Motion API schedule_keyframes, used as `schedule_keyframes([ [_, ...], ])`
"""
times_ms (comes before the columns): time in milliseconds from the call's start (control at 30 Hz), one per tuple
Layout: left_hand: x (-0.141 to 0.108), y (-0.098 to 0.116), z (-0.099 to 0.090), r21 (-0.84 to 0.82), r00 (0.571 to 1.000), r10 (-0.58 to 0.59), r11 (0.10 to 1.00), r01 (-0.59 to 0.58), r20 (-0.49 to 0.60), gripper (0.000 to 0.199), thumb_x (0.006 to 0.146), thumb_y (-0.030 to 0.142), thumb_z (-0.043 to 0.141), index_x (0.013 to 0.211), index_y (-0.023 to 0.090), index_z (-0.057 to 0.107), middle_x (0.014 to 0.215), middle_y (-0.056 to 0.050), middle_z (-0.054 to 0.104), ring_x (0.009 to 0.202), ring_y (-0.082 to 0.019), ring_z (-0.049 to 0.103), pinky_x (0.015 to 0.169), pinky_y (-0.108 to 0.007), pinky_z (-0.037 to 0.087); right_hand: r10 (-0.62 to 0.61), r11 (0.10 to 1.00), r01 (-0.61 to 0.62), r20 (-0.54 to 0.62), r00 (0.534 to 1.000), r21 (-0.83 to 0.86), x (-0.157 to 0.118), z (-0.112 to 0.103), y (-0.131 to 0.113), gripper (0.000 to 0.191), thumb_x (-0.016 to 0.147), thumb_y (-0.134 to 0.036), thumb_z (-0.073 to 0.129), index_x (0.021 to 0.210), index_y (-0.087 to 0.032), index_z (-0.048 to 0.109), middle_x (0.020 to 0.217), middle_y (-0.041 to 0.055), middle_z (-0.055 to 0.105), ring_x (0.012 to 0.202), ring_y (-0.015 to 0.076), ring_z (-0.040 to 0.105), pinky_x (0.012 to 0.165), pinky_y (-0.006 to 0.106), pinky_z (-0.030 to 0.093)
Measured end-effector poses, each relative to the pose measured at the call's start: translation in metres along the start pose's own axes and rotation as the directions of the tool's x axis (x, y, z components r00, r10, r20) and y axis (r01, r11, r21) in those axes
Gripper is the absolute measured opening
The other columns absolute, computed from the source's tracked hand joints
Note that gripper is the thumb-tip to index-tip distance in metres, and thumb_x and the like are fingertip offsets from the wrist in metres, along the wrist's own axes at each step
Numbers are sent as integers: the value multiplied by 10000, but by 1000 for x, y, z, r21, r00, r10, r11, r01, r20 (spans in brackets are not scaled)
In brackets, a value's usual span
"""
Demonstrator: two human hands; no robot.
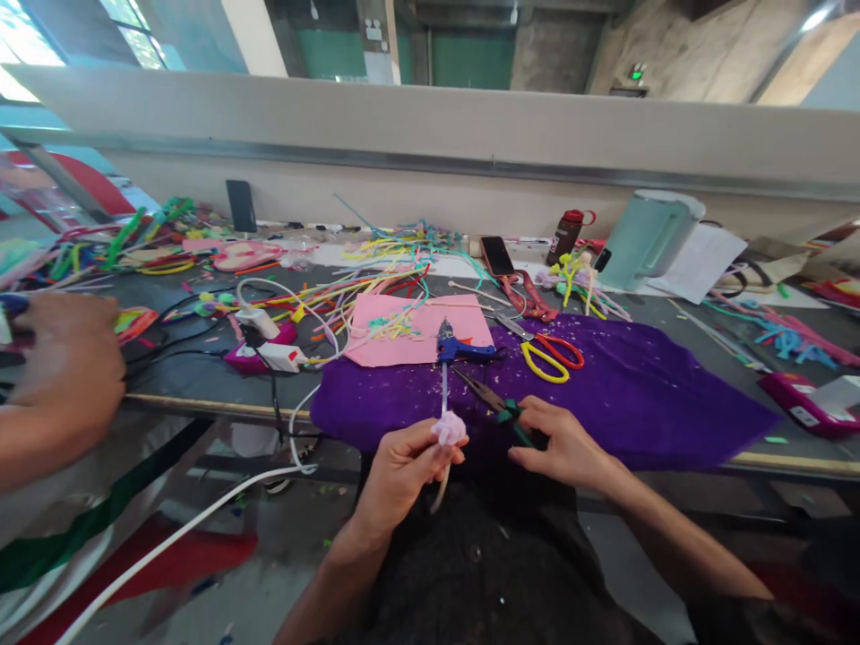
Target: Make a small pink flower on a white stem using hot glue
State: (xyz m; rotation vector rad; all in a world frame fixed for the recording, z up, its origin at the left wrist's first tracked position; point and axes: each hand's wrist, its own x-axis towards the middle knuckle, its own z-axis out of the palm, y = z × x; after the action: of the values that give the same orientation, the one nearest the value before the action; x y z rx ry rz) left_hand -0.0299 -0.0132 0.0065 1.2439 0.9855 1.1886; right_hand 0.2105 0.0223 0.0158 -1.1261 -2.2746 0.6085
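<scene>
My left hand (407,461) pinches the lilac tuft (450,429), which sits at the thumb's tip; my right (557,439) curls around the green-handled pliers (495,402). Beyond, a blue glue gun (465,348) lies partly on pink sheet (376,345).

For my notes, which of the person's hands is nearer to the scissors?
Right: in view, the right hand is just below the scissors; the left hand is farther, lower left.
</scene>
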Motion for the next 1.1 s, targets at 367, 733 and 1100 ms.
schedule_keyframes([
  [367,-2,12,4,184,997,68,980,-76,47,231,756,325,626,640,136,692,693,-72,638,640,-157,551,563,-245,396,-63,992,59,36,997,110,4,-21,7,208,709,-250,635,651,-178,449,737,-2,464,666,128,445,603,249,364],
  [733,0,9,4,82,999,32,996,-29,-32,112,678,243,695,656,136,667,655,-20,591,641,-132,505,610,-233,382,-24,959,11,42,999,283,-55,-22,2,179,701,-344,658,686,-191,565,780,65,592,751,221,545,648,303,436],
  [1100,2,-2,0,-20,987,-49,999,46,-151,171,629,244,732,612,133,603,591,20,518,518,-70,388,464,-189,289,-94,971,60,139,986,233,-78,-6,-18,193,657,-151,641,762,-193,485,932,84,551,793,209,553,683,305,466],
])
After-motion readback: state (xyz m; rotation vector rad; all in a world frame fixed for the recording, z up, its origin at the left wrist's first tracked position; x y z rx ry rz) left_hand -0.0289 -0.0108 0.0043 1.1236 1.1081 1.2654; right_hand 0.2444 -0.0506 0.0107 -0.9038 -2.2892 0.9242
